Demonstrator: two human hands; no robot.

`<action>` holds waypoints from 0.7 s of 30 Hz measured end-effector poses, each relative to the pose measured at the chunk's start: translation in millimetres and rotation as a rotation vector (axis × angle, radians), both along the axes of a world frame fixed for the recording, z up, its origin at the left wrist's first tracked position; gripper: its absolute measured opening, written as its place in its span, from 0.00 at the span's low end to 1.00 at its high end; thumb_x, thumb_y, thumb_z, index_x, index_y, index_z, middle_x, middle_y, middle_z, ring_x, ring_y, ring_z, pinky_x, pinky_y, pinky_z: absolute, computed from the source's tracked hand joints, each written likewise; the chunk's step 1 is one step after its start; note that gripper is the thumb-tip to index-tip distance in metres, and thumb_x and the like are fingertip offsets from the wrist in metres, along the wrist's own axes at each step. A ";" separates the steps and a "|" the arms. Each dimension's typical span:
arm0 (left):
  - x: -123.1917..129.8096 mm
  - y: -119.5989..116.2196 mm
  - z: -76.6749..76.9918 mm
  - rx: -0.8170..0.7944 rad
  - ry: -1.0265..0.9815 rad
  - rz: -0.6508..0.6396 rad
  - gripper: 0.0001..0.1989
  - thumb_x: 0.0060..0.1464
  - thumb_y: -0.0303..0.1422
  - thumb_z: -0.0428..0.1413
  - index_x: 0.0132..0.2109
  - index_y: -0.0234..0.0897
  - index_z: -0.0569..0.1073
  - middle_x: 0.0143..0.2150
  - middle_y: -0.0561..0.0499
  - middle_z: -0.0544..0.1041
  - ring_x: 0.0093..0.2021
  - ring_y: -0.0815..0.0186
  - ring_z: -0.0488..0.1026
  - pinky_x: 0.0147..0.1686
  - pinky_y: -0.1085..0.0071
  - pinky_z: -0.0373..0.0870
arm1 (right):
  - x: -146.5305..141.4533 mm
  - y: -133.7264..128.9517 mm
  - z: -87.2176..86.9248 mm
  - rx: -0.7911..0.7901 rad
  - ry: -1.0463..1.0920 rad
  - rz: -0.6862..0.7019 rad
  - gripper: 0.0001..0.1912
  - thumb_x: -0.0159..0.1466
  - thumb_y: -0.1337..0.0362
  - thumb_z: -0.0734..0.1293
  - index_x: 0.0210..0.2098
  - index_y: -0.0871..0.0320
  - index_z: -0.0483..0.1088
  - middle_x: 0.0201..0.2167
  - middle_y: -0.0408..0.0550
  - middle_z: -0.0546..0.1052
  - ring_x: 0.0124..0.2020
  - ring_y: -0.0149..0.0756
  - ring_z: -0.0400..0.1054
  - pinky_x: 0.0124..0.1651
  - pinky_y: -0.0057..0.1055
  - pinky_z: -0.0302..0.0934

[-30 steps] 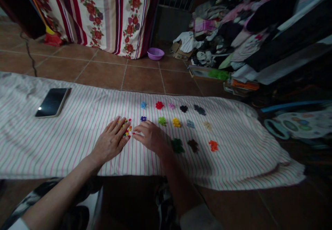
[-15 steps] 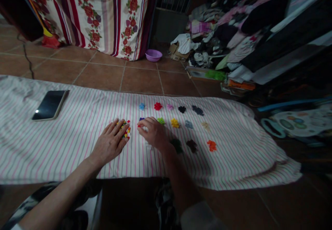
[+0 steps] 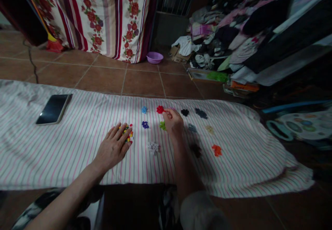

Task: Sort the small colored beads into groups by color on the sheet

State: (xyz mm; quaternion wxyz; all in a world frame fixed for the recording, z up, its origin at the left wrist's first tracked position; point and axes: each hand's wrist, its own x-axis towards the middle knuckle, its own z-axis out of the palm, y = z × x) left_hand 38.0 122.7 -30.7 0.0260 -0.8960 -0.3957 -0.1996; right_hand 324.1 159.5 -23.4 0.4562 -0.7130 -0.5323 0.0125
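Observation:
My left hand (image 3: 112, 146) lies flat with fingers spread over a pile of small mixed-colour pieces (image 3: 129, 135). My right hand (image 3: 173, 122) is closed in a pinch at the edge of the red pile (image 3: 160, 109); what its fingertips hold is too small to make out. Around it are separate piles: light blue (image 3: 144, 109), dark blue (image 3: 145, 124), lime green (image 3: 163, 125), black (image 3: 185, 112), dark grey (image 3: 201, 113), grey-blue (image 3: 192, 128), beige (image 3: 209, 130), white (image 3: 154, 147), dark brown (image 3: 196, 150) and orange (image 3: 217, 150). The right hand partly covers a pink pile.
A phone (image 3: 54, 109) lies at the left on the striped cloth (image 3: 85, 136). Beyond the cloth are a purple basin (image 3: 155, 57), a floral curtain (image 3: 111, 19) and heaped clothes (image 3: 207, 33). A patterned plastic item (image 3: 306, 124) stands at the right.
My right hand has moved right and away from me, from beside the dark blue pile to the red pile. The white and dark blue piles are now uncovered. My left hand stays over the mixed pieces.

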 end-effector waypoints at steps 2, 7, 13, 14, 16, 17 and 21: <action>0.2 0.0 -0.3 0.007 0.003 -0.002 0.25 0.65 0.41 0.47 0.66 0.37 0.63 0.68 0.41 0.64 0.70 0.50 0.55 0.64 0.49 0.63 | 3.2 2.7 -2.3 -0.032 -0.007 -0.032 0.11 0.59 0.62 0.63 0.35 0.57 0.76 0.30 0.47 0.76 0.30 0.36 0.67 0.39 0.33 0.63; 0.7 -0.4 -0.1 0.013 -0.015 -0.004 0.25 0.65 0.40 0.48 0.66 0.37 0.63 0.67 0.41 0.65 0.70 0.50 0.55 0.64 0.49 0.64 | 7.5 7.0 -5.3 -0.115 -0.038 -0.096 0.12 0.58 0.63 0.62 0.36 0.57 0.77 0.31 0.47 0.77 0.32 0.38 0.68 0.41 0.34 0.63; 0.3 -0.4 -0.4 -0.014 -0.034 -0.009 0.25 0.65 0.40 0.48 0.66 0.39 0.63 0.68 0.41 0.64 0.71 0.50 0.54 0.64 0.48 0.64 | 6.9 7.4 -3.6 -0.201 -0.083 -0.097 0.12 0.59 0.65 0.62 0.37 0.57 0.78 0.33 0.49 0.79 0.36 0.40 0.70 0.44 0.34 0.62; 0.3 -0.4 -0.5 -0.019 -0.037 -0.007 0.25 0.65 0.40 0.48 0.66 0.39 0.63 0.68 0.42 0.64 0.71 0.50 0.54 0.64 0.48 0.64 | 6.2 7.2 -3.3 -0.216 -0.091 -0.104 0.12 0.59 0.66 0.62 0.37 0.57 0.78 0.33 0.49 0.79 0.36 0.40 0.70 0.44 0.34 0.62; 0.4 -0.6 -0.3 -0.023 -0.037 -0.007 0.25 0.65 0.40 0.48 0.66 0.39 0.63 0.68 0.42 0.64 0.71 0.50 0.54 0.64 0.48 0.64 | 4.6 6.7 -2.8 -0.238 -0.105 -0.124 0.13 0.59 0.67 0.62 0.37 0.56 0.78 0.33 0.50 0.79 0.36 0.40 0.70 0.43 0.34 0.62; 0.5 -0.7 -0.1 -0.023 -0.034 -0.007 0.25 0.65 0.40 0.48 0.66 0.39 0.63 0.68 0.41 0.64 0.71 0.50 0.54 0.64 0.48 0.63 | 3.7 6.5 -2.7 -0.241 -0.112 -0.133 0.13 0.59 0.67 0.62 0.36 0.56 0.78 0.33 0.50 0.79 0.36 0.41 0.70 0.43 0.34 0.62; 0.7 -1.1 0.9 -0.010 -0.024 -0.008 0.25 0.65 0.40 0.48 0.65 0.38 0.63 0.68 0.41 0.64 0.71 0.49 0.54 0.64 0.49 0.63 | 1.0 6.5 -2.1 -0.244 -0.126 -0.144 0.13 0.59 0.67 0.61 0.37 0.56 0.78 0.34 0.50 0.80 0.37 0.41 0.70 0.42 0.34 0.61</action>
